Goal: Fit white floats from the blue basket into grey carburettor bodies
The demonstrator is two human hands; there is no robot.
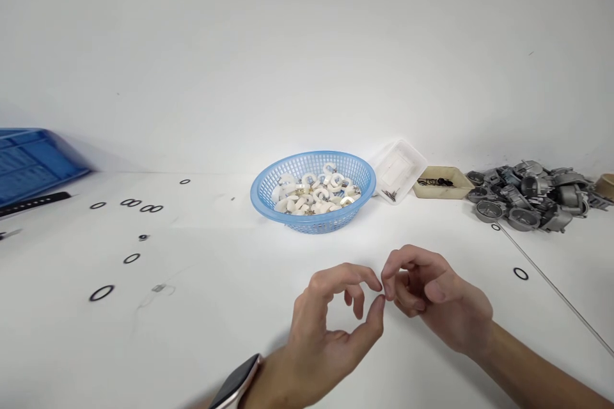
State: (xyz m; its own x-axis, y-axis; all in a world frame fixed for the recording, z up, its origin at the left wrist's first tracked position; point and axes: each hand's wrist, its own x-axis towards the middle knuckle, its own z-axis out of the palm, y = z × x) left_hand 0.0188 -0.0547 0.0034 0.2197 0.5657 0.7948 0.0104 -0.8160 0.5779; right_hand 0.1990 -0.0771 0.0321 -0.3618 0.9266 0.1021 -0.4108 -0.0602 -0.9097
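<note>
My left hand (330, 326) is curled into a near ring at the lower middle, thumb and index fingertips almost together in a pinch. Whatever they hold, if anything, is too small to make out. Close against those fingertips is my right hand (439, 303), its fingers loosely bent and its thumb apart from them; nothing shows in it. Both hands hover over the white table (215, 307). Beyond them stands a blue mesh basket (311, 227) with many white curved plastic parts (321, 195) inside. A smartwatch (237, 380) is on my left wrist.
Several black rings (102, 293) lie scattered at the left, near a blue crate (38, 156). Another black ring (520, 273) lies at the right. Behind are a tilted clear tray (400, 169), a cream bin (441, 192) with dark small parts, and piled grey metal housings (532, 195).
</note>
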